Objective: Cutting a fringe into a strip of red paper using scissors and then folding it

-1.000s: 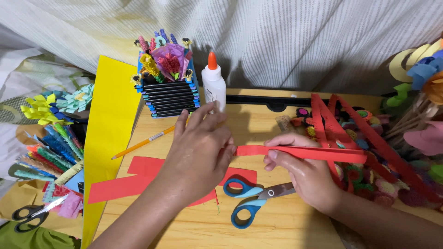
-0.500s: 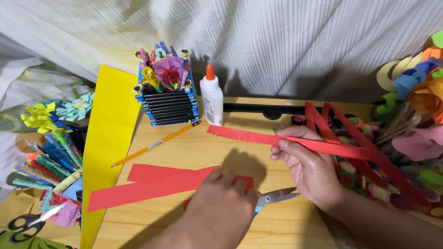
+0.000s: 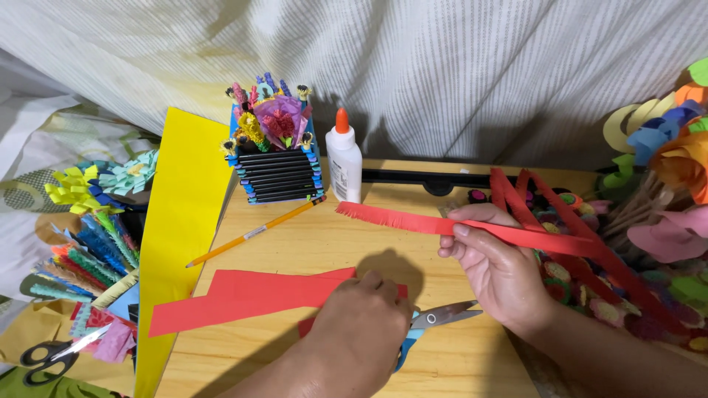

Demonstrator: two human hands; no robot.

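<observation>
My right hand (image 3: 495, 271) pinches a long red paper strip (image 3: 402, 219) with a fringed edge and holds it level above the wooden table (image 3: 310, 243). The strip's far end runs right, over other red strips (image 3: 549, 203). My left hand (image 3: 361, 328) lies low over the handles of the blue scissors (image 3: 442, 317), fingers curled around them; only the blades and a bit of blue handle show. Just left of that hand, flat red paper pieces (image 3: 243, 295) lie on the table.
A white glue bottle (image 3: 343, 158) with an orange cap and a rolled-paper holder (image 3: 276, 162) of paper flowers stand at the back. A pencil (image 3: 254, 232), a yellow sheet (image 3: 181, 221) and black scissors (image 3: 48, 356) lie left. Paper flowers (image 3: 664, 191) crowd the right.
My left hand left the red strip and dropped toward me onto the blue scissors. My right hand now holds the strip alone, its free end stretched out to the left.
</observation>
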